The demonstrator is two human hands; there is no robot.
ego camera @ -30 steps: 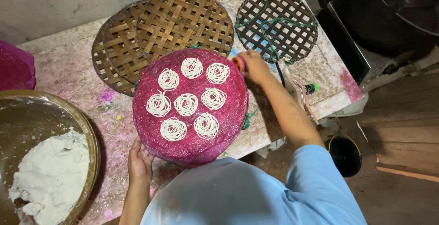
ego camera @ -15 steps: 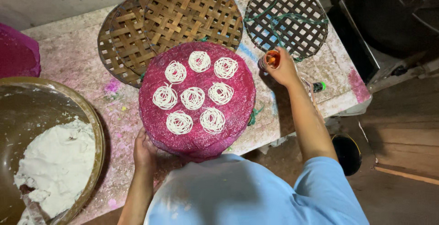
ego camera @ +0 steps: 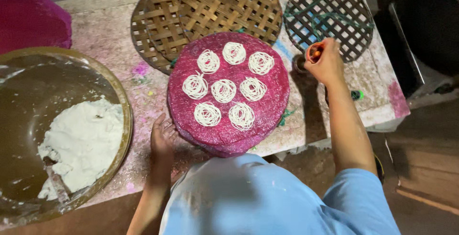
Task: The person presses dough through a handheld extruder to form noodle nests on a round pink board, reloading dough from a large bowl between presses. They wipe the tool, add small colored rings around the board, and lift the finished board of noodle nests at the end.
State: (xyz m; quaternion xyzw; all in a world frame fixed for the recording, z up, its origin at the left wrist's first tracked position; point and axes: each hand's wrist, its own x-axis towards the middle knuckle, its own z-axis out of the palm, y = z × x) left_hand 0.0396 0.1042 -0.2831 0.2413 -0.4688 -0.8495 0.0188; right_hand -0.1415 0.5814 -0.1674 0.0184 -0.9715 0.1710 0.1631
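Observation:
A round pink mat (ego camera: 267,115) lies on the table in front of me, carrying several white coiled noodle nests (ego camera: 223,90). My left hand (ego camera: 162,137) rests at its lower left rim, fingers against the edge. To the right of the mat my right hand (ego camera: 326,63) is closed around a small orange-tipped press (ego camera: 314,52), held above the tabletop near the dark lattice tray.
Two brown woven bamboo trays (ego camera: 210,10) overlap behind the mat. A dark lattice tray (ego camera: 330,15) sits at the back right. A large brass bowl (ego camera: 122,120) with white dough (ego camera: 81,144) stands at the left. A pink mat stack (ego camera: 28,24) lies far left.
My right hand with the press has drawn away from the mat's right edge toward the lattice tray. The left hand stays at the mat's rim.

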